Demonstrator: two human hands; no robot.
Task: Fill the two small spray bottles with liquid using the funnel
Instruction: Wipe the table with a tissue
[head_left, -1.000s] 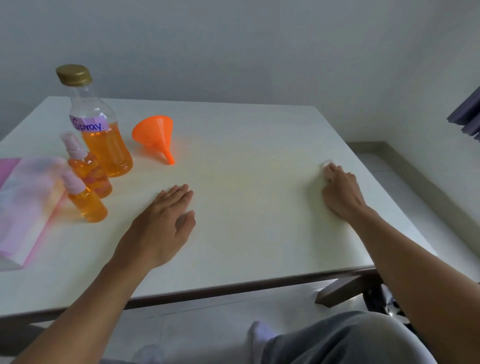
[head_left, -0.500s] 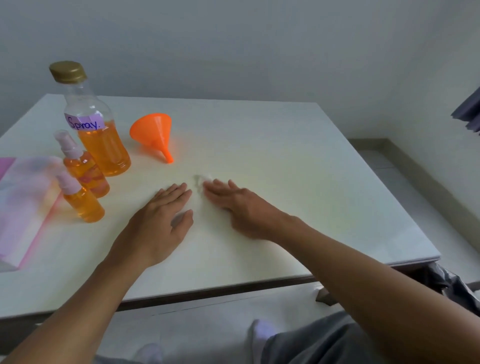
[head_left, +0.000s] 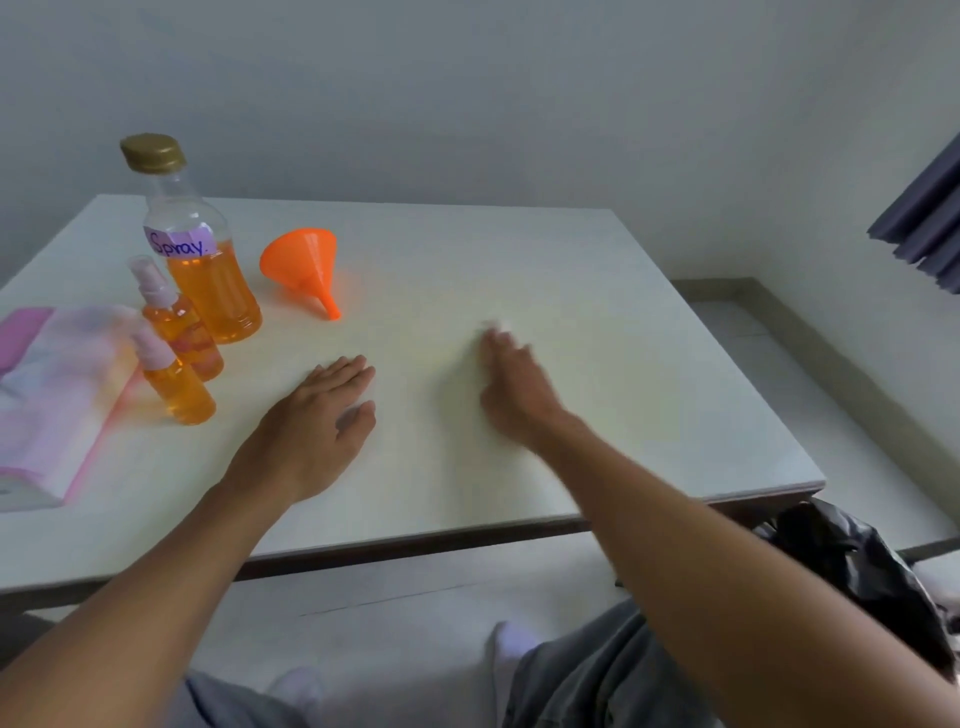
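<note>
Spray bottles, two small clear plastic ones (head_left: 179, 358) with pink pump tops, are standing full of amber liquid at nine o'clock, beside the gold-capped supply bottle (head_left: 200, 249). Light and slick, they are best being gripped around the body. The orange plastic funnel (head_left: 306, 265) is lying tipped at eleven o'clock. The left hand (head_left: 317, 421) is being rested flat, fingers spread. The right hand (head_left: 511, 387) is being blurred; something white shows at its fingertips, grip undeterminable.

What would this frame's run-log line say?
left hand flat on table | right hand blurred, wiping | both spray bottles capped, full | funnel lying unused
</note>
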